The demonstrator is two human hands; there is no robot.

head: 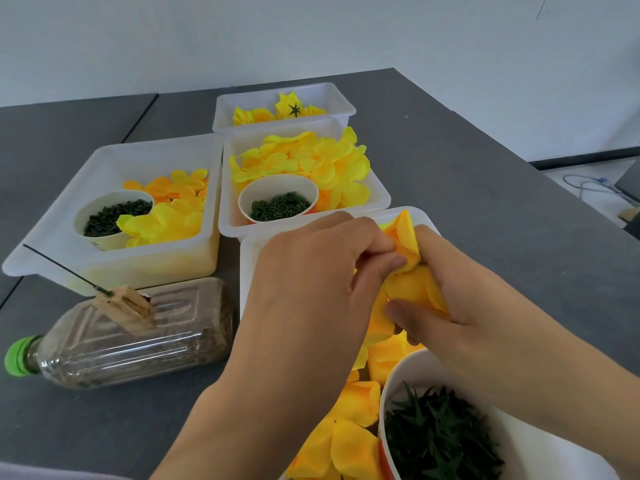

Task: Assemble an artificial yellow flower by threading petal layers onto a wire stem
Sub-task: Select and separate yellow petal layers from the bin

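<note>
Left hand [322,271] and right hand [446,299] meeting, fingers pinching yellow petal layer [410,271]

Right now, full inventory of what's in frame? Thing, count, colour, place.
Rectangular plastic bins: 4, white, clustered mid-table; the nearest is partly hidden by the hands.
Loose fabric petal layers: many, yellow and orange, in all four bins.
Round paper cups: 3, white, one each in the left, centre and nearest bins, holding dark green small parts.
Clear plastic bottle: 1, green cap, lying on its side at left, brown filling.
Wire stem: 1, dark green, stuck in a tan block on the bottle.
Tabletop: 1, dark grey.
Left hand: pinches the yellow petal piece over the nearest bin.
Right hand: grips the same piece.
</note>
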